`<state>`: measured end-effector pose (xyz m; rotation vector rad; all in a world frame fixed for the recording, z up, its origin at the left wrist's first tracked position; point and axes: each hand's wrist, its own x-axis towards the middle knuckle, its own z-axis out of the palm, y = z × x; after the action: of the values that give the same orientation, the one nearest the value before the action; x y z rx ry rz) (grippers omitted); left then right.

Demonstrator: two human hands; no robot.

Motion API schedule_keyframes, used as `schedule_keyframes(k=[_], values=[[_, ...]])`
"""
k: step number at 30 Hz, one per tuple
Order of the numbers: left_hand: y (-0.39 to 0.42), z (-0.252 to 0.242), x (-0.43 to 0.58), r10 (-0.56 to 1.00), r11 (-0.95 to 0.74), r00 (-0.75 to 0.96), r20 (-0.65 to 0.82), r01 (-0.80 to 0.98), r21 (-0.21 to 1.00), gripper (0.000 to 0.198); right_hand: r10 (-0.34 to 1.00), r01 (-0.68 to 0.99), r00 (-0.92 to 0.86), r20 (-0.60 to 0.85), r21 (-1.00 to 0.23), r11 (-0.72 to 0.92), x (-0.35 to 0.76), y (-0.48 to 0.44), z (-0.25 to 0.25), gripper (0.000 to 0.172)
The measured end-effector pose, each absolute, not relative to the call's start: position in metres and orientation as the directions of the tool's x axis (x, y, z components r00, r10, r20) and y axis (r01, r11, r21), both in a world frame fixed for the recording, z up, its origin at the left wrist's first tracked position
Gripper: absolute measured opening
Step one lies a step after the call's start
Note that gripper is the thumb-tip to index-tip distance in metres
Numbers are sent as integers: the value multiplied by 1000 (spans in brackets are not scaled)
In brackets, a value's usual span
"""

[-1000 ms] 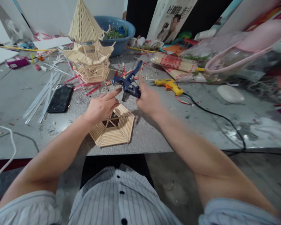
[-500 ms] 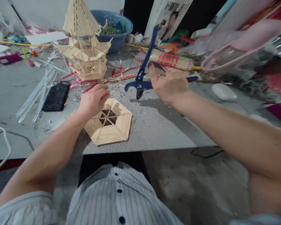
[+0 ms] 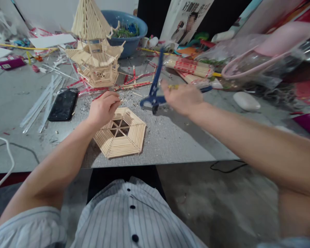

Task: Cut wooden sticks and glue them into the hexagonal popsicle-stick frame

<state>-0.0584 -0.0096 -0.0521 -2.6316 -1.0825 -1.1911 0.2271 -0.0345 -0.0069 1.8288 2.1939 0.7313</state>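
Observation:
My right hand (image 3: pixel 182 98) is wrapped round a blue hand cutter (image 3: pixel 154 98) with a hooked jaw. One handle of the cutter points up and away, the other passes under my hand to the right. My left hand (image 3: pixel 103 108) is closed, its fingertips pinched over the far left edge of a hexagonal stick panel (image 3: pixel 125 146). A tiny pale tip shows at those fingertips; what it belongs to is hidden. The panel lies flat near the table's front edge, with crossed sticks over its open centre. Behind it stands a stick-built pagoda model (image 3: pixel 96 62).
A black phone (image 3: pixel 63 105) and clear plastic strips (image 3: pixel 42 103) lie at left. Wrapped stick bundles (image 3: pixel 189 65) are at the back right, near a white mouse-shaped object (image 3: pixel 246 101). A blue basin (image 3: pixel 130 46) stands behind the pagoda. Scraps and red-marked wrappers litter the table (image 3: pixel 175 144).
My right hand has brought the cutter lower and slightly nearer, its raised handle shifting left. My left hand stays almost in place, and the panel has not moved on the table.

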Motion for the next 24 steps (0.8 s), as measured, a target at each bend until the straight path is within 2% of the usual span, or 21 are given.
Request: schedule_keyframes(k=[5,9,11,13,15,19,21,24], values=[[-9,-53,-57,576,-754,443,687,613,237,23,964,895,-170,206,442,63,231,-35,-11,59],[-9,-54,-57,577,-757,443,686,606,246,23,988,908,-120,96,413,70,228,-38,-5,57],[-9,-54,-57,567,-764,436,699,595,249,22,987,931,-57,149,366,-1,227,-37,1,59],[-9,-54,-56,546,-781,423,723,568,258,21,975,964,26,220,254,-83,225,-34,3,65],[-10,-53,-56,536,-793,409,739,544,273,18,960,992,63,272,88,-90,222,-29,-1,70],[-16,-49,-55,532,-798,410,741,536,276,17,919,966,-25,393,-226,122,209,-21,-28,65],[-21,-46,-53,503,-816,442,743,526,240,18,918,935,-50,393,-305,181,200,-21,-40,65],[-27,-43,-49,420,-851,519,744,511,123,21,927,919,-45,372,-348,184,186,-24,-50,65]])
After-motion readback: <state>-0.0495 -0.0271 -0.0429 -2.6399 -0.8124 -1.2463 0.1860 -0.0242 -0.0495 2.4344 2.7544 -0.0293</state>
